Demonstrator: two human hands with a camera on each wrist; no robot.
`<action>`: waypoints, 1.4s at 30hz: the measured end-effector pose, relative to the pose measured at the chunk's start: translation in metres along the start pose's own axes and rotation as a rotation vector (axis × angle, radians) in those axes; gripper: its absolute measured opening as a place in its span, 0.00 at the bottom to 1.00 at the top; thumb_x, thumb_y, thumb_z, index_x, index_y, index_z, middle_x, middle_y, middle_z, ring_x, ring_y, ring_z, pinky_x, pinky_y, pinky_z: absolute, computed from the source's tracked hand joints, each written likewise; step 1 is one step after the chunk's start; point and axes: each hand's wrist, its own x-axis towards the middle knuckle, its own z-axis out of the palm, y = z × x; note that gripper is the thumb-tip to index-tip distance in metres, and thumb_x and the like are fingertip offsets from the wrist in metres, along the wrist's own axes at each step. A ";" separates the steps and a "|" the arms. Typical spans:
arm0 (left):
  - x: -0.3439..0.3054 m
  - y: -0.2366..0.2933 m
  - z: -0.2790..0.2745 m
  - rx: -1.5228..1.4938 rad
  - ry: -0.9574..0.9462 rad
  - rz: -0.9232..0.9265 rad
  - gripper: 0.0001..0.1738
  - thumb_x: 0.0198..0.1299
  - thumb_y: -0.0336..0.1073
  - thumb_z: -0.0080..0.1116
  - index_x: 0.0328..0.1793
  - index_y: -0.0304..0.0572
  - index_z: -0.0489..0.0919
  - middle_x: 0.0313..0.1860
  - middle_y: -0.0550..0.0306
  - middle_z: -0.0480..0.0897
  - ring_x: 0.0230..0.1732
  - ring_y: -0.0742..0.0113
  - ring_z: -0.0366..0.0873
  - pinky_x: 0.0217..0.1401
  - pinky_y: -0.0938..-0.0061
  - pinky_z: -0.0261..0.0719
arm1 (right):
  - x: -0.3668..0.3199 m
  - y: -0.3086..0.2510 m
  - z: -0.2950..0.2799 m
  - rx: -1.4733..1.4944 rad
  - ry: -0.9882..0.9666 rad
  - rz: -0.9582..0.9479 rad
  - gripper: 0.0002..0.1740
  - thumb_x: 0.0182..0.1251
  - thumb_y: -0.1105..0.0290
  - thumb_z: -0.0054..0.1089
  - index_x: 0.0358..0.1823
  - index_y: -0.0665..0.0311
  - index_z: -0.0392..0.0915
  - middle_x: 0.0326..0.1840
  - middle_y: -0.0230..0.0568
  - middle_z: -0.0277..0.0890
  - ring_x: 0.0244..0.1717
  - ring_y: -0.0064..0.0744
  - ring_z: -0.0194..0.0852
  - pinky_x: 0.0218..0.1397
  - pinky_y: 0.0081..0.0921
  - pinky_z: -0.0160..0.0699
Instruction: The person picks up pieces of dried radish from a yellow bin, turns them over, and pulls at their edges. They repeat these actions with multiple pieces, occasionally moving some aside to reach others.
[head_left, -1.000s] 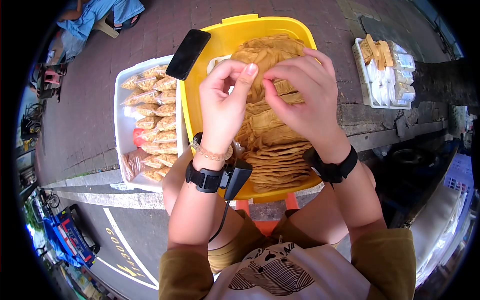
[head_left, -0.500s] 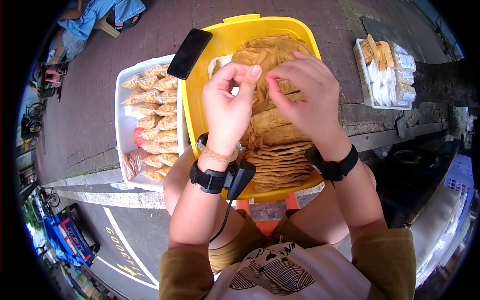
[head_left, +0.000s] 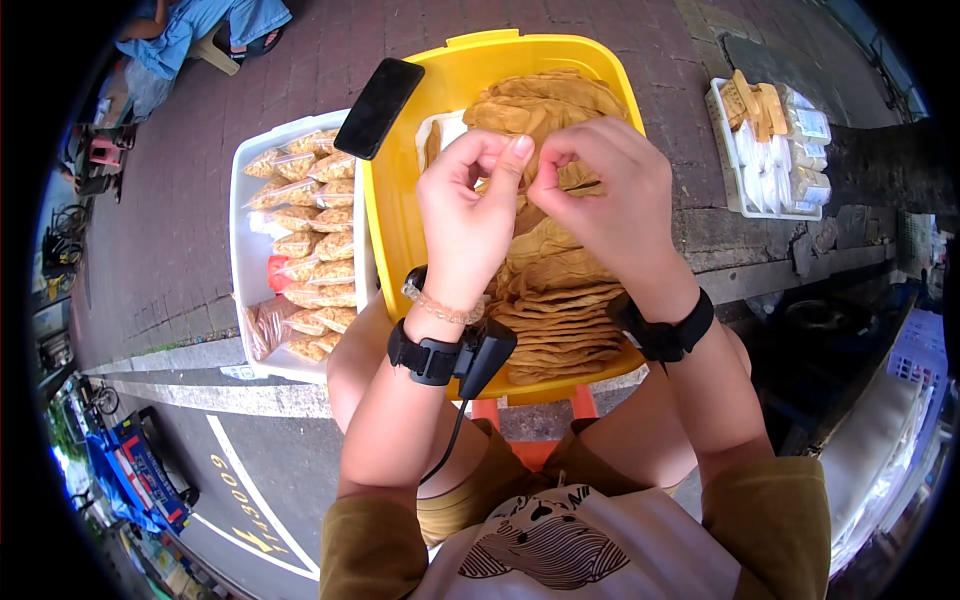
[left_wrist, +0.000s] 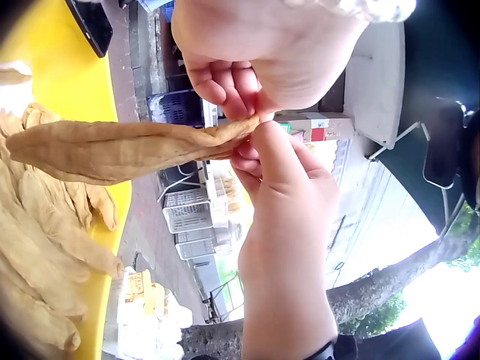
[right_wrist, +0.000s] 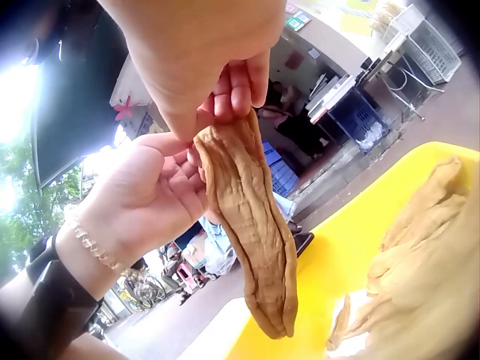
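A long, wrinkled brown food strip (right_wrist: pixel 255 232) hangs by its top end from the fingertips of both hands. My left hand (head_left: pixel 465 215) pinches one side of that end, thumb uppermost. Close against it, my right hand (head_left: pixel 615 205) pinches the other side with curled fingers. In the left wrist view the strip (left_wrist: pixel 112 152) looks flat and tapers towards the fingers. Below the hands, a yellow tub (head_left: pixel 385 235) holds many similar brown strips (head_left: pixel 560 345), stacked in layered rows. The hands hide part of these rows in the head view.
A black phone (head_left: pixel 378 108) rests at the tub's upper left edge. Left of the tub, a white bin (head_left: pixel 238 215) holds several clear bags of yellowish food (head_left: pixel 320 270). On the pavement at right, a white crate (head_left: pixel 722 150) carries bags and brown packets. A tree trunk (head_left: pixel 890 165) lies beyond.
My left hand has shifted right and slightly down, and the right hand has turned a little inward. The fingertips of the two hands are closer together than before.
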 end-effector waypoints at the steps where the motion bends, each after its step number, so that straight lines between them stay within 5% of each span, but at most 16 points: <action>1: 0.000 0.000 -0.001 -0.028 -0.015 -0.016 0.08 0.61 0.32 0.61 0.33 0.34 0.78 0.25 0.68 0.76 0.29 0.84 0.67 0.33 0.87 0.67 | 0.001 0.000 -0.001 0.022 -0.005 0.011 0.09 0.41 0.77 0.67 0.23 0.62 0.74 0.21 0.35 0.72 0.25 0.37 0.72 0.29 0.28 0.72; 20: 0.001 0.007 -0.002 -0.117 -0.058 -0.041 0.07 0.62 0.32 0.60 0.35 0.35 0.79 0.26 0.69 0.76 0.28 0.85 0.68 0.32 0.88 0.66 | 0.003 0.002 -0.010 0.215 -0.113 0.153 0.09 0.41 0.81 0.64 0.26 0.65 0.77 0.26 0.35 0.76 0.30 0.30 0.78 0.41 0.23 0.76; 25: 0.005 0.008 -0.006 -0.133 -0.054 -0.054 0.07 0.62 0.33 0.61 0.34 0.35 0.79 0.25 0.69 0.76 0.27 0.85 0.68 0.31 0.88 0.67 | 0.004 0.002 -0.009 0.230 -0.068 0.097 0.08 0.44 0.82 0.63 0.27 0.66 0.76 0.27 0.35 0.77 0.33 0.30 0.79 0.56 0.28 0.76; 31: 0.006 0.012 -0.005 -0.146 -0.020 -0.036 0.07 0.62 0.33 0.61 0.34 0.36 0.79 0.25 0.70 0.76 0.27 0.86 0.68 0.30 0.88 0.66 | 0.005 0.001 -0.006 0.215 -0.008 0.042 0.09 0.44 0.80 0.64 0.28 0.65 0.75 0.28 0.39 0.76 0.33 0.38 0.78 0.57 0.33 0.76; 42: 0.005 0.015 -0.007 -0.122 0.034 -0.015 0.07 0.61 0.32 0.61 0.35 0.35 0.80 0.26 0.69 0.77 0.28 0.87 0.68 0.32 0.89 0.66 | 0.003 0.000 -0.007 -0.046 -0.016 -0.108 0.11 0.46 0.77 0.70 0.33 0.60 0.81 0.33 0.35 0.77 0.37 0.34 0.77 0.66 0.45 0.66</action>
